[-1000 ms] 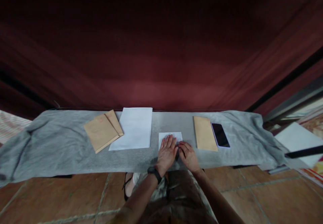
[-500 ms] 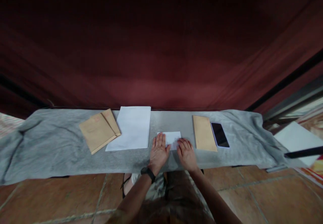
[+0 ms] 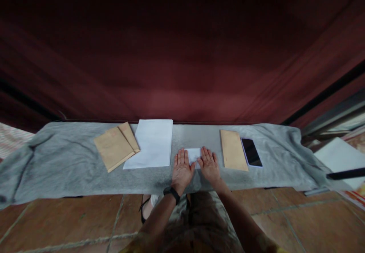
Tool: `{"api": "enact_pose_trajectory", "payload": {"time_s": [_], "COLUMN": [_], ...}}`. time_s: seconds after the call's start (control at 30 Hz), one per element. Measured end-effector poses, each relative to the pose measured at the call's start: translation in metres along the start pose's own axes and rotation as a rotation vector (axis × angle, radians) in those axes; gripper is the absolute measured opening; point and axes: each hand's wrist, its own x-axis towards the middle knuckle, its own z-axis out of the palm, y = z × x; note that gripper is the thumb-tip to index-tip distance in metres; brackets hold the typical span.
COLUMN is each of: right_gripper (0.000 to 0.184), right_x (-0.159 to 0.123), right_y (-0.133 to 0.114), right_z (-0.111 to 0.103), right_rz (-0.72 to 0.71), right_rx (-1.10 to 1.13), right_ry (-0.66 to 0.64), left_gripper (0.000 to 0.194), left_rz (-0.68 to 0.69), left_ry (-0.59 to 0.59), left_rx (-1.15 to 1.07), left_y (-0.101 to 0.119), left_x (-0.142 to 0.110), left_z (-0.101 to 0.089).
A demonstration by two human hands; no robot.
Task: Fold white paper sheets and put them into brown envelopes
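A small folded white sheet of paper (image 3: 194,154) lies on the grey cloth before me, partly covered by both hands. My left hand (image 3: 182,169) rests flat on its left side, fingers stretched forward, a dark band on the wrist. On the right side of the paper lies my right hand (image 3: 209,165), also flat with its fingers extended. The two thumbs point toward each other over the paper. Left of my hands is a stack of white paper (image 3: 152,144). A brown envelope (image 3: 234,150) lies to the right of them.
More brown envelopes (image 3: 115,146) overlap at the left, touching the paper stack. A phone (image 3: 251,152) with a dark screen lies beside the right envelope. Grey cloth (image 3: 65,161) covers the narrow bench. A dark red curtain (image 3: 182,74) hangs behind it.
My right hand has flattened and its fingers have stretched forward along the paper's right side. The left hand stays flat on the paper. The view has shifted slightly.
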Motion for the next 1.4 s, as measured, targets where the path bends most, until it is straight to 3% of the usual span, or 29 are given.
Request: {"api": "enact_pose_trajectory", "payload": {"time_s": [0.33, 0.57, 0.73, 0.97, 1.23, 1.4], "right_gripper": [0.054, 0.051, 0.053, 0.055, 0.057, 0.054], "right_x": [-0.002, -0.034, -0.044, -0.042, -0.045, -0.044], "right_y": [-0.003, -0.017, -0.019, -0.023, -0.023, -0.024], "right_z": [-0.004, -0.009, -0.012, -0.014, -0.014, -0.011], "right_rz": [0.097, -0.021, 0.033, 0.067, 0.049, 0.070], "right_rx": [-0.024, 0.012, -0.005, 0.024, 0.049, 0.041], "right_ry": [0.065, 0.043, 0.025, 0.054, 0.049, 0.044], "left_gripper": [0.075, 0.073, 0.075, 0.063, 0.058, 0.061], "left_rz": [-0.023, -0.006, -0.005, -0.047, 0.228, 0.144], "left_ry": [0.014, 0.007, 0.030, 0.086, -0.011, -0.029], "left_rx": [-0.004, 0.026, 0.023, -0.005, -0.094, -0.051], "left_y": [0.000, 0.002, 0.001, -0.003, 0.034, 0.021], "left_x": [0.001, 0.000, 0.001, -0.015, -0.017, -0.011], "left_z": [0.003, -0.001, 0.002, 0.005, 0.006, 0.006]}}
